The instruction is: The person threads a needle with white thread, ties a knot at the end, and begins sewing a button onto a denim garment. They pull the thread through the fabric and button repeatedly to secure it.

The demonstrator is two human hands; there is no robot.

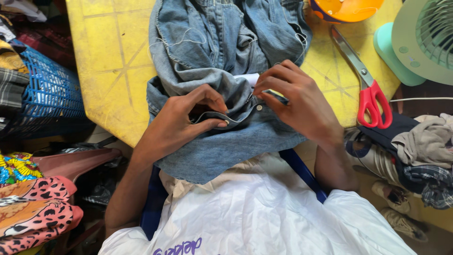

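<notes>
1. Denim garment [222, 71] lies bunched on the yellow table [113, 61], its near end spilling off the table's edge into the person's lap, over a white plastic bag [264, 212].
2. Left hand [181, 123] is curled shut on a folded edge of the denim: thumb under, fingers over, pinching the band beside a small metal stud.
3. Right hand [295, 101] is closed in a fine pinch, fingertips bunched on the same edge, just right of a second stud. Something thin and dark shows at the fingertips; too small to tell what it is.
4. Key relation: the folded edge runs roughly left to right between the two hands, stretched across the gap. Both hands touch it; neither is nearer. The garment's bulk extends away from the person, up the table.
5. Red-handled scissors [365, 85] lie on the table to the right, blades pointing away, near the right hand but apart from it.
6. Also there: green fan [420, 42], orange dish [347, 8], blue basket [49, 87], heaps of cloth either side.
</notes>
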